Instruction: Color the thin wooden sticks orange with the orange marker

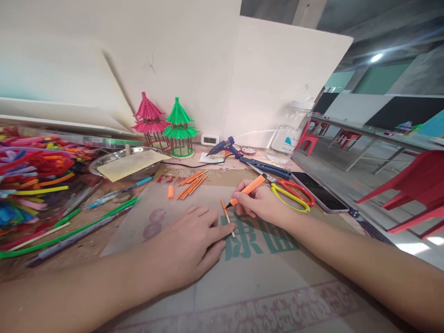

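My left hand [194,243] lies low over the sheet, its index fingertip pressing on a thin wooden stick [227,216]. The other fingers are partly curled and the thumb is apart from the stick. The stick's upper part is orange, its lower end pale. In my right hand [255,203] is an orange marker [250,187], closed between thumb and fingers, its dark tip touching the stick. Beyond my left hand lie several orange sticks [192,185] and an orange marker cap [170,192]. Beneath everything is a translucent sheet [166,296] over printed cardboard.
Pink [149,115] and green [178,127] pagoda models stand by the white board. A blue glue gun [225,147], scissors [293,194], a phone [321,192] and a plastic jug [289,134] are ahead and right. Pipe cleaners [38,171] and a metal dish [100,164] sit left.
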Demonstrator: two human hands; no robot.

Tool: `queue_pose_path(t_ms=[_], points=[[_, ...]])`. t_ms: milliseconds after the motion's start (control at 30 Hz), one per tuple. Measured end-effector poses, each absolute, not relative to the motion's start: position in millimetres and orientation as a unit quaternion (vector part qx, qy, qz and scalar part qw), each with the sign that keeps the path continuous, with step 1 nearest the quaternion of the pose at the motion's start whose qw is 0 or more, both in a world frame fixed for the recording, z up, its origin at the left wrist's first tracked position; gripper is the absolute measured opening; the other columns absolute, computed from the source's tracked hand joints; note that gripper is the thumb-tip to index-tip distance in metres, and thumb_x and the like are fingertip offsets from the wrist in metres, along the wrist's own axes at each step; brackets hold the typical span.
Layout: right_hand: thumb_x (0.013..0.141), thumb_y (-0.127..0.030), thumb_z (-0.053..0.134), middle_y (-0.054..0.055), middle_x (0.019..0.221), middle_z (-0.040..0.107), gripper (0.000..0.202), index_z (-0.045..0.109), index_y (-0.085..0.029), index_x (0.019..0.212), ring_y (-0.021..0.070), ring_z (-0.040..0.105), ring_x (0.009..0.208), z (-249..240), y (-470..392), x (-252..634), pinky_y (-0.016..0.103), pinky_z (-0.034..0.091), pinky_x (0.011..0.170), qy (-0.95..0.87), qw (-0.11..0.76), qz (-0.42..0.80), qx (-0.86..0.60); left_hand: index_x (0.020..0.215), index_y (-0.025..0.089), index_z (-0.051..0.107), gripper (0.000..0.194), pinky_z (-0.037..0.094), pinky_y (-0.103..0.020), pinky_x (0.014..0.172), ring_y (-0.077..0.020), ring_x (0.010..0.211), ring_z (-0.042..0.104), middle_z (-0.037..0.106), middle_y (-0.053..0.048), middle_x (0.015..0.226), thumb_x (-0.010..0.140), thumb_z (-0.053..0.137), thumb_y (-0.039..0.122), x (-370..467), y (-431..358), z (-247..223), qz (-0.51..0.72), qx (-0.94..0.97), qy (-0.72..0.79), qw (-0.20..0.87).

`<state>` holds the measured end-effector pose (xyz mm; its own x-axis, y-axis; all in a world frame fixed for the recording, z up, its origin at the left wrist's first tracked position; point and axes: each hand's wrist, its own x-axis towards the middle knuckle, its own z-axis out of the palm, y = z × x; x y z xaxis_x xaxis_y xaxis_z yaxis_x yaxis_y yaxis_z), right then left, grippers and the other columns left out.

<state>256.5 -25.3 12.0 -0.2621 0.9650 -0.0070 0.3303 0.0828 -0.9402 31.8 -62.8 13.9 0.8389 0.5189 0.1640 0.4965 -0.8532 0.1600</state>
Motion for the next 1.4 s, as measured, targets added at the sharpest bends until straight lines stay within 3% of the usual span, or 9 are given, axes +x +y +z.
queue_pose_path(t_ms=[167,400,567,767,967,1200,1400], points=[[0.085,-0.025,0.058,-0.004,0.05,0.062,0.013,0.05,-0.021,0.075,0.0056,0.038,0.037,16.3,-25.9,257.3,0.018,0.029,0.039,-0.648,0.306,0.5,-0.487,0.128,0.024,0.062,0.032,0.038,-0.035,0.075,-0.0227,0.084,0.051,0.052,-0.005,0.088,0.103,0.042,0.026,31.6,-62.7,14.1,0.096,0.956,0.271,0.064],[0.086,-0.03,0.058,-0.005,0.053,0.063,0.013,0.051,-0.021,0.081,0.0051,0.039,0.036,11.6,-25.0,258.2,0.018,0.029,0.038,-0.653,0.339,0.476,-0.481,0.123,0.023,0.064,0.03,0.038,-0.035,0.074,-0.0223,0.084,0.051,0.053,-0.005,0.089,0.103,0.043,0.026,32.3,-62.4,13.9,0.099,0.956,0.268,0.066],[0.083,-0.027,0.058,-0.004,0.051,0.062,0.013,0.05,-0.021,0.076,0.0053,0.04,0.037,13.9,-26.8,258.6,0.017,0.029,0.039,-0.656,0.309,0.501,-0.472,0.133,0.025,0.06,0.035,0.038,-0.036,0.075,-0.0234,0.085,0.051,0.052,-0.005,0.089,0.102,0.042,0.026,31.5,-62.7,12.3,0.095,0.955,0.273,0.066],[0.085,-0.031,0.059,-0.005,0.053,0.062,0.014,0.051,-0.021,0.08,0.0053,0.04,0.036,12.1,-25.4,258.5,0.018,0.029,0.038,-0.652,0.344,0.476,-0.48,0.131,0.025,0.061,0.034,0.039,-0.037,0.077,-0.0233,0.085,0.051,0.052,-0.005,0.09,0.103,0.042,0.026,32.0,-62.4,13.0,0.091,0.954,0.277,0.072],[0.081,-0.029,0.061,-0.005,0.048,0.06,0.015,0.05,-0.021,0.075,0.0064,0.039,0.037,13.7,-26.7,258.5,0.019,0.029,0.04,-0.652,0.322,0.503,-0.467,0.135,0.025,0.06,0.038,0.04,-0.036,0.074,-0.0237,0.084,0.051,0.053,-0.005,0.088,0.101,0.044,0.026,31.7,-63.7,15.0,0.099,0.953,0.28,0.06],[0.091,-0.038,0.054,-0.003,0.061,0.063,0.02,0.058,-0.019,0.089,0.0078,0.042,0.043,8.5,-24.5,258.5,0.021,0.033,0.043,-0.633,0.407,0.454,-0.477,0.131,0.024,0.062,0.035,0.042,-0.034,0.076,-0.0224,0.087,0.053,0.055,-0.006,0.093,0.101,0.045,0.022,30.2,-64.0,13.6,0.129,0.951,0.269,0.08],[0.092,-0.036,0.056,0.0,0.075,0.068,0.018,0.061,-0.02,0.097,0.0081,0.046,0.048,12.4,-27.9,259.3,0.022,0.036,0.047,-0.657,0.381,0.435,-0.483,0.129,0.025,0.061,0.033,0.041,-0.035,0.075,-0.0223,0.086,0.053,0.055,-0.005,0.092,0.101,0.044,0.023,30.6,-63.0,14.0,0.124,0.95,0.273,0.086]])
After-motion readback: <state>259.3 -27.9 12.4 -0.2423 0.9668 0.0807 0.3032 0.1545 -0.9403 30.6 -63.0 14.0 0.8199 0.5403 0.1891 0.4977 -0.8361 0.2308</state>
